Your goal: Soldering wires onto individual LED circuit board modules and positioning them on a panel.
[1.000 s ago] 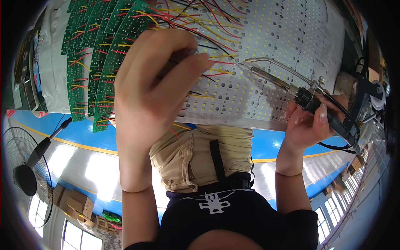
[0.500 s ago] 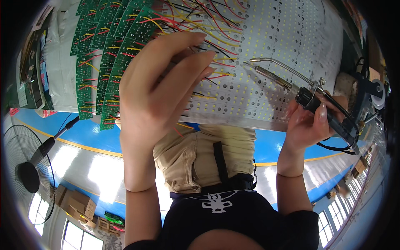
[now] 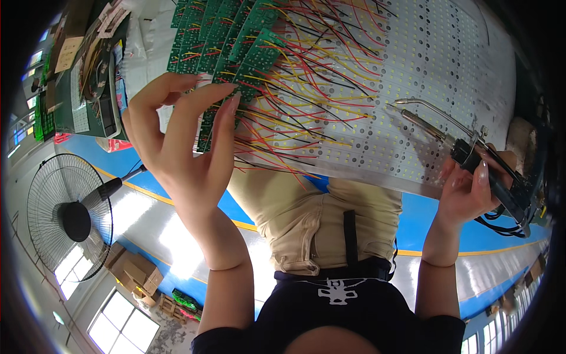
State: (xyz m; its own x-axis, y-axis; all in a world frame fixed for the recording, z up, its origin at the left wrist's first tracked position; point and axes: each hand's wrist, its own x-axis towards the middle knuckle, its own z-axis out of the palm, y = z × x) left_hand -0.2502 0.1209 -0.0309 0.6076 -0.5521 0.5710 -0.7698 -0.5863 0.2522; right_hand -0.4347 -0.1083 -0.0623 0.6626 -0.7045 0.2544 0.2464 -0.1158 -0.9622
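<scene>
My left hand (image 3: 186,133) is over the lower part of the overlapping green circuit boards (image 3: 259,56). Its thumb and forefinger tips come together at the front board; whatever they pinch is hidden. Red, black and yellow wires (image 3: 312,112) fan out from the boards across white panels (image 3: 407,76) dotted with small yellowish squares and round holes. In my right hand (image 3: 471,189) is a soldering iron (image 3: 463,150), with a curved metal tube (image 3: 439,112) clamped alongside it. The iron's tip points left, near the wire ends above the panels.
A standing fan (image 3: 76,223) is on the left, with cardboard boxes (image 3: 135,274) on the floor below it. Black cables (image 3: 501,218) hang beside my right hand. The table's front edge (image 3: 377,180) runs just before my lap. A cluttered green box (image 3: 88,112) stands at far left.
My left hand has moved left from the wires over the panels to the circuit boards, uncovering the wires. The view has shifted; my right hand still holds the soldering iron near the panels.
</scene>
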